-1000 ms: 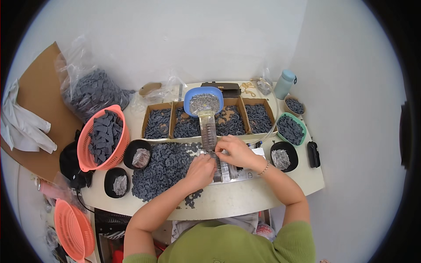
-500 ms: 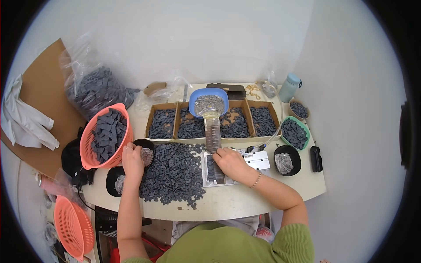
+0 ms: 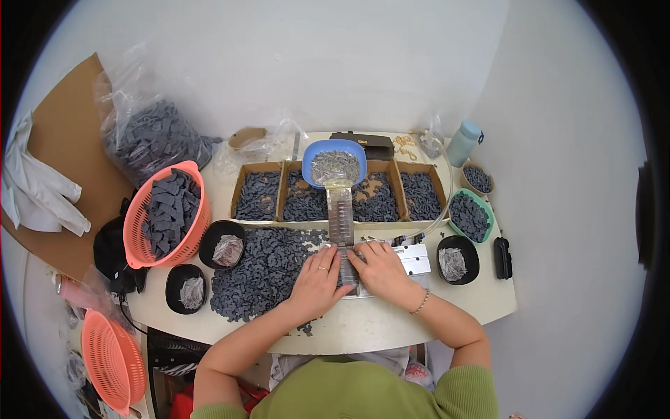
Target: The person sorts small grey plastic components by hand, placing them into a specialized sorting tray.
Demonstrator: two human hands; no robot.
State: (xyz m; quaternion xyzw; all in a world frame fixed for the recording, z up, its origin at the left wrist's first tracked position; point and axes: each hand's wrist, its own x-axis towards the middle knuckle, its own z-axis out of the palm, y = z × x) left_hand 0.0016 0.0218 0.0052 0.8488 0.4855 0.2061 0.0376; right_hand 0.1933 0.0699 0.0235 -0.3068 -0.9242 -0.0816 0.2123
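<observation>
A clear slotted strip (image 3: pixel 341 222) runs from a blue bowl (image 3: pixel 315 149) of thin silvery pins down toward me, over a pale flat fixture that my hands mostly cover. On the strip's left edge rests my left hand (image 3: pixel 317 283), fingers stretched forward and thumb apart. My right hand (image 3: pixel 382 271) lies on its right side, with its thumb over the strip and fingers extended. Neither hand visibly holds anything, though small parts beneath the fingertips are hidden. Beside my left hand spreads a pile of small dark grey pieces (image 3: pixel 258 272). A white metal block (image 3: pixel 417 259) sits right of my right hand.
A divided cardboard tray (image 3: pixel 282 192) of grey pieces stands behind. At left are a coral basket (image 3: pixel 204 222), two black bowls (image 3: pixel 222 228) and a filled plastic bag (image 3: pixel 157 136). Rightward are a black bowl (image 3: pixel 474 269), a green bowl (image 3: pixel 490 225) and a bottle (image 3: pixel 462 144).
My left hand has moved right from the black bowl at the left to the slotted strip, beside my right hand. My right hand has shifted slightly and its fingers have straightened.
</observation>
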